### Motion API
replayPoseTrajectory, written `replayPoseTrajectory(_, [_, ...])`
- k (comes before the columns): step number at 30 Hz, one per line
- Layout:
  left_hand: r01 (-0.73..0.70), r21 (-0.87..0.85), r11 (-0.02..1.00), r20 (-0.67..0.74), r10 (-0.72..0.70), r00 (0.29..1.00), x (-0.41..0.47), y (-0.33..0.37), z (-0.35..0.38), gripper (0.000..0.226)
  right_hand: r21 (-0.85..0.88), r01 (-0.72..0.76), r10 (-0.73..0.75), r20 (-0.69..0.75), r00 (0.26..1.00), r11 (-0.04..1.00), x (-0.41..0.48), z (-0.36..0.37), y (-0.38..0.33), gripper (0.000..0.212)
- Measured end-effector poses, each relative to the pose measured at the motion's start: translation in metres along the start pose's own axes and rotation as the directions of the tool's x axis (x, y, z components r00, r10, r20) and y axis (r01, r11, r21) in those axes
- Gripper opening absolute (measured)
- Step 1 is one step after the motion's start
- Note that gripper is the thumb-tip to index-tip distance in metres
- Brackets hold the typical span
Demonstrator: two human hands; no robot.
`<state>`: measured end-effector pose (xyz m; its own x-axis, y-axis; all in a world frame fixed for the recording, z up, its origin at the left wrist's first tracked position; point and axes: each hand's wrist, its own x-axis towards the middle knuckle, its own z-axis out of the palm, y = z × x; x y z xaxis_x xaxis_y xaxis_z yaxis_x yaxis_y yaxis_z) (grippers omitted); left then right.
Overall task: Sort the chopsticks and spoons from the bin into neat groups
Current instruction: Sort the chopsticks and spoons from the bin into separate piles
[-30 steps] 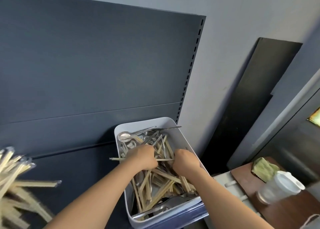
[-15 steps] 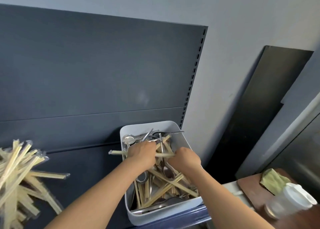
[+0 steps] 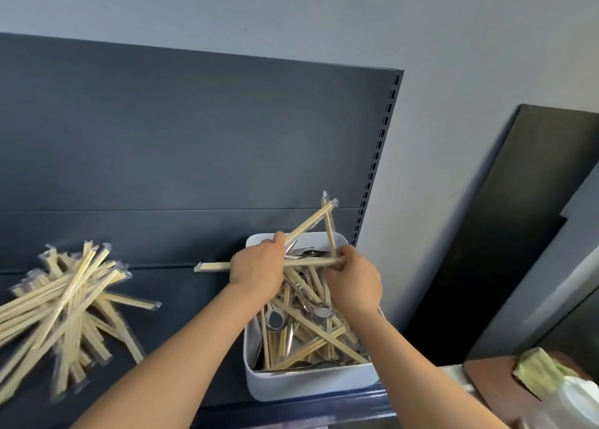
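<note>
Head view: both hands work over a bin on a dark blue metal shelf (image 3: pixel 181 331).
Bin: the white rectangular plastic bin (image 3: pixel 311 383) stands at the right end of the shelf, at its front edge. Inside, wrapped bamboo chopsticks (image 3: pixel 311 331) and shiny metal spoons (image 3: pixel 275 320) lie crossed and mixed.
Left hand: the left hand (image 3: pixel 256 266) is over the far part of the bin. Its fingers are curled around a horizontal wrapped pair (image 3: pixel 214 266), whose end sticks out to the left. A slanted pair (image 3: pixel 308 223) rises from the same fist.
Right hand: the right hand (image 3: pixel 355 283) pinches the right end of the horizontal wrapped pair. An upright pair (image 3: pixel 330 231) stands up from its fingers, and its tip meets the slanted pair above the bin.
Pile: a loose pile of wrapped chopsticks (image 3: pixel 68 299) lies on the shelf at the left, well apart from the bin, fanned and not parallel.
Right side: a brown wooden board (image 3: pixel 486 373) carries a green folded cloth (image 3: pixel 538 370) and a blurred white cup (image 3: pixel 577 399). A black flat panel (image 3: pixel 505 234) leans on the grey wall.
</note>
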<state>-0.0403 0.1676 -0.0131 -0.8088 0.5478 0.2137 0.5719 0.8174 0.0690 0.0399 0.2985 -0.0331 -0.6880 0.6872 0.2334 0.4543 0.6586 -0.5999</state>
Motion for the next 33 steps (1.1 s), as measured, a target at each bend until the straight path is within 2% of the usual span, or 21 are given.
replayPoseTrajectory(1, [0.014, -0.015, 1.0, -0.026, -0.014, 1.0, -0.003, -0.001, -0.003, 0.037, 0.035, 0.018, -0.016, -0.051, 0.999, 0.999, -0.003, -0.001, 0.0, 0.005])
replayPoseTrajectory(4, [0.054, -0.093, 0.994, -0.106, -0.064, 0.992, -0.015, -0.005, -0.012, 0.026, 0.162, 0.058, -0.031, -0.162, 0.986, 0.985, -0.012, -0.003, -0.003, 0.022])
replayPoseTrajectory(9, [0.157, -0.304, 0.94, -0.19, -0.221, 0.957, -0.035, -0.025, -0.017, 0.01, 0.364, 0.123, -0.046, -0.214, 0.976, 0.923, -0.028, -0.011, -0.021, 0.025])
replayPoseTrajectory(11, [0.203, -0.39, 0.898, -0.191, -0.295, 0.936, -0.045, -0.037, -0.016, 0.007, 0.39, 0.186, -0.1, -0.232, 0.968, 0.902, -0.037, -0.012, -0.036, 0.026])
replayPoseTrajectory(14, [0.265, -0.475, 0.839, -0.16, -0.379, 0.912, -0.058, -0.054, -0.015, 0.003, 0.44, 0.315, -0.219, -0.256, 0.942, 0.841, -0.049, -0.01, -0.062, 0.015])
replayPoseTrajectory(16, [0.311, -0.549, 0.776, -0.127, -0.445, 0.886, -0.064, -0.066, -0.017, 0.008, 0.474, 0.4, -0.305, -0.268, 0.914, 0.784, -0.056, -0.004, -0.08, 0.011])
replayPoseTrajectory(20, [0.38, -0.664, 0.644, -0.055, -0.549, 0.834, -0.076, -0.102, -0.018, 0.018, 0.633, 0.35, -0.334, -0.15, 0.93, 0.69, -0.072, 0.027, -0.116, 0.018])
replayPoseTrajectory(23, [0.423, -0.656, 0.625, -0.026, -0.579, 0.815, -0.087, -0.136, -0.015, 0.017, 0.62, 0.362, -0.417, -0.061, 0.907, 0.696, -0.087, 0.058, -0.139, 0.02])
replayPoseTrajectory(27, [0.468, -0.655, 0.593, 0.0, -0.619, 0.786, -0.101, -0.187, -0.01, 0.018, 0.521, 0.555, -0.582, -0.131, 0.803, 0.648, -0.104, 0.091, -0.176, 0.022])
replayPoseTrajectory(30, [0.49, -0.662, 0.567, 0.019, -0.641, 0.767, -0.108, -0.229, -0.009, 0.022, 0.338, 0.753, -0.766, -0.126, 0.63, 0.564, -0.115, 0.117, -0.213, 0.031])
replayPoseTrajectory(33, [0.544, -0.643, 0.539, 0.078, -0.661, 0.747, -0.11, -0.276, -0.005, 0.023, 0.199, 0.841, -0.847, -0.076, 0.526, 0.504, -0.126, 0.151, -0.245, 0.026])
